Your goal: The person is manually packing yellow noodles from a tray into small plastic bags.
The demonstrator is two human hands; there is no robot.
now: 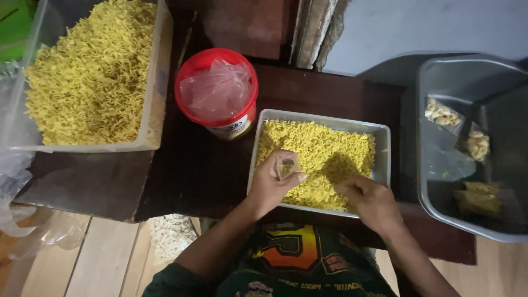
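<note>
A grey rectangular tray (383, 144) full of yellow crushed noodle snack (322, 154) sits on the dark table in front of me. My left hand (272, 184) holds a small clear plastic bag (286, 164) open over the tray's near left part. My right hand (369, 201) rests with curled fingers in the snack at the tray's near right part, pinching some of it.
A large clear bin (157, 82) of the same yellow snack stands at the far left. A red tub (217, 91) holds clear plastic bags. A grey basin (434, 165) at the right contains several small filled snack packets (443, 114). Crumpled plastic (22, 220) lies lower left.
</note>
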